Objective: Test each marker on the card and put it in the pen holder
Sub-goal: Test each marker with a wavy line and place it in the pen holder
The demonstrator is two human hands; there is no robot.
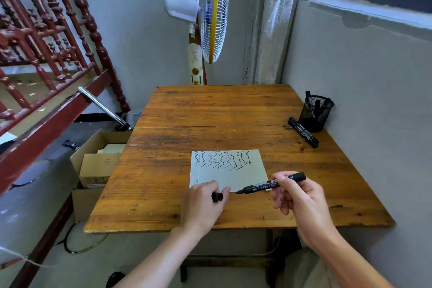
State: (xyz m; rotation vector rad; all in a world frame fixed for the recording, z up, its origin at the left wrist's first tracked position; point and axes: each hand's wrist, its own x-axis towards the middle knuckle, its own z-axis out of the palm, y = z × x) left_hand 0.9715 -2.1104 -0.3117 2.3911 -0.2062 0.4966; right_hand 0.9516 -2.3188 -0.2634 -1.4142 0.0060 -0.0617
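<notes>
A pale card (pixel 233 173) lies on the wooden table (pixel 210 110), with several black wavy strokes across its top. My right hand (pixel 301 199) holds an uncapped black marker (pixel 268 185), tip pointing left just past the card's lower edge. My left hand (pixel 203 203) grips the marker's black cap (pixel 217 197) and rests on the card's lower left corner. A black mesh pen holder (pixel 315 116) stands at the table's right edge against the wall, with several markers in it. Two more black markers (pixel 303 132) lie on the table just left of the holder.
A standing fan (pixel 211 14) is behind the table's far edge. Open cardboard boxes (pixel 98 161) sit on the floor to the left, beside a red wooden bed frame (pixel 46 54). The grey wall (pixel 374 124) runs along the table's right side.
</notes>
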